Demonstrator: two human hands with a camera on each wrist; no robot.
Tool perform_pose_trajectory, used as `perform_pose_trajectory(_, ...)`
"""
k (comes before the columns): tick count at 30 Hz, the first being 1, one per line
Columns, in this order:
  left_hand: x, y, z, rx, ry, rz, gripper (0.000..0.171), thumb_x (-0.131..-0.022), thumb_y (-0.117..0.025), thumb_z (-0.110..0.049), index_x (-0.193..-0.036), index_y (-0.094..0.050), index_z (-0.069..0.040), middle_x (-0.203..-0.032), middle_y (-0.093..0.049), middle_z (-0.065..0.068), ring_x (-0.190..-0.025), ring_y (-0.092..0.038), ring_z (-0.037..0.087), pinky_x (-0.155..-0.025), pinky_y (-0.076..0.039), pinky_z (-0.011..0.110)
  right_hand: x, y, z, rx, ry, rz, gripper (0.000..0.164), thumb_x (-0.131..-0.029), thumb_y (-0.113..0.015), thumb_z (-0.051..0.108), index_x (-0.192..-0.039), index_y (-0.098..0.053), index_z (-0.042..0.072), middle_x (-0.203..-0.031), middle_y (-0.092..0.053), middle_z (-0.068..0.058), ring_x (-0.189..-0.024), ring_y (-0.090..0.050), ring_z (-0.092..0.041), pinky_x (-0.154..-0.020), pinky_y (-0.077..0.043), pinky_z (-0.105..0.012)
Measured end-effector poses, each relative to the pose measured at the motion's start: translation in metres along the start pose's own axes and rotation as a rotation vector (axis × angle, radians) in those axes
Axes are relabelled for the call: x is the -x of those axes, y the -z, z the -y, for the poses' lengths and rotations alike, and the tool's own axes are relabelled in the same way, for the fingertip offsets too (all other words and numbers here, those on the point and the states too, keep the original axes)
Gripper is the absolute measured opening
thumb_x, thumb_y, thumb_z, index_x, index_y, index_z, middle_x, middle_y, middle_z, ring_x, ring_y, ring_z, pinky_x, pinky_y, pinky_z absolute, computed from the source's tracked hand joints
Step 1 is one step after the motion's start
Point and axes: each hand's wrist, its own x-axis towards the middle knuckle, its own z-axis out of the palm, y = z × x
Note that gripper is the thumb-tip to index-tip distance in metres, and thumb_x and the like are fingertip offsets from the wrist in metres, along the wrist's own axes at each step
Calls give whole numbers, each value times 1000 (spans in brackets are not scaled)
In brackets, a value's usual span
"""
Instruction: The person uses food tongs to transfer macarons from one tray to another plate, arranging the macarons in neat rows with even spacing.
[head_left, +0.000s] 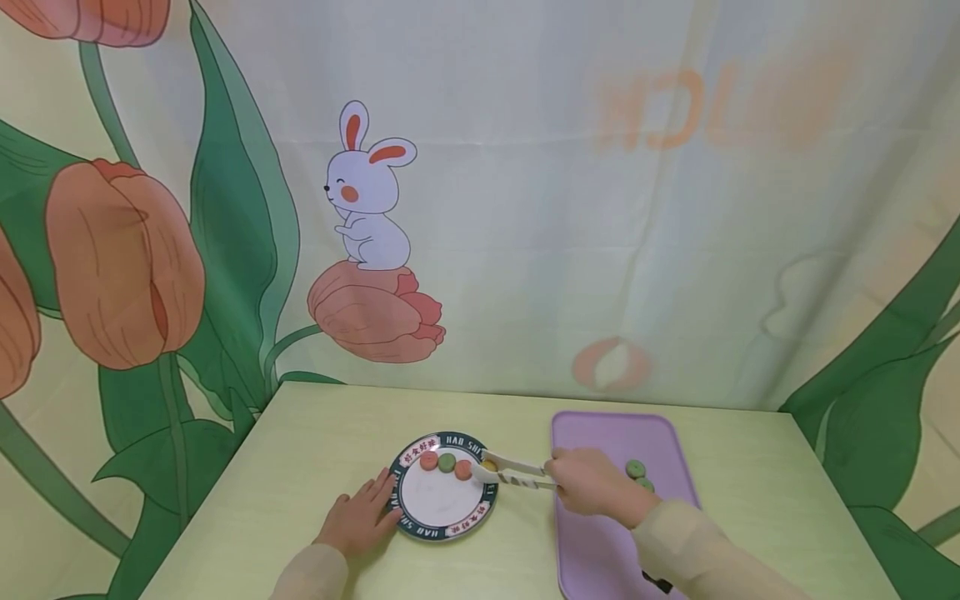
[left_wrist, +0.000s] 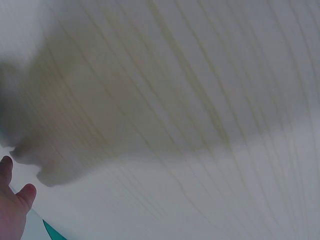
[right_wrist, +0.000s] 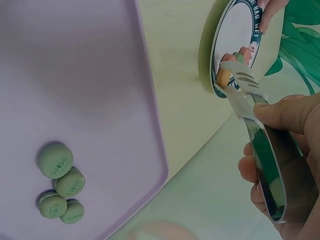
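My right hand (head_left: 588,482) grips metal tongs (right_wrist: 295,175) with pale slotted tips. Between the tips is a yellow macaron (right_wrist: 223,77), at the right rim of a round white plate (head_left: 442,497) with a dark lettered border. A pink macaron (head_left: 428,461), a green macaron (head_left: 447,462) and an orange-pink macaron (head_left: 463,470) lie in a row across the plate's upper part, the last one close to the tongs. My left hand (head_left: 362,515) rests at the plate's left rim, fingers extended; only part of this hand (left_wrist: 12,212) enters the left wrist view.
On the right of the pale wood-grain table (head_left: 330,417) lies a purple tray (head_left: 600,433), partly beneath my right forearm. Several green macarons (right_wrist: 56,161) are clustered on it. A curtain (head_left: 510,208) printed with tulips and a rabbit hangs behind the table.
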Motion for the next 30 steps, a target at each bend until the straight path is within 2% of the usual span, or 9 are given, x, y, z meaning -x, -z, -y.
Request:
perform_pose_trajectory(7,0,2,1,2,-4,-7,66,-88,-34,-55,-139,-29,-13,-146,-25,4,-128,-33,31,-98,-29,59,-4,1,3,18,10,-1,9,-69,-58,2,-73,-60,9,-63,-44,3,-48,-35,-8,-41,-31,-21)
perform_pose_trajectory(14,0,0,1,15,-5,-8,65,-88,-34,-54,-138,-31,-12,-146,-26,6,-128,-33,32,-98,-27,61,-12,-1,8,76,-11,64,9,-72,-59,4,-77,-62,10,-65,-45,3,-50,-36,-9,-42,-33,-22)
perform_pose_trajectory(18,0,0,0,16,-10,-15,65,-88,-35,-54,-138,-32,-12,-146,-26,6,-128,-33,31,-97,-28,60,-14,2,13,110,-11,83,8,-70,-62,4,-75,-61,11,-65,-44,3,-50,-37,-9,-41,-33,-22)
perform_pose_trajectory(25,0,0,1,6,-15,-17,65,-88,-34,-54,-138,-31,-12,-146,-26,5,-128,-34,30,-97,-30,59,-17,7,19,186,29,65,11,-65,-66,5,-69,-58,12,-64,-44,3,-49,-37,-9,-39,-33,-23)
perform_pose_trajectory(30,1,0,0,14,-21,-25,64,-88,-35,-53,-137,-32,-11,-145,-27,6,-127,-34,31,-96,-31,58,-21,4,19,247,49,54,12,-63,-67,8,-65,-57,14,-63,-44,3,-48,-38,-10,-37,-34,-25)
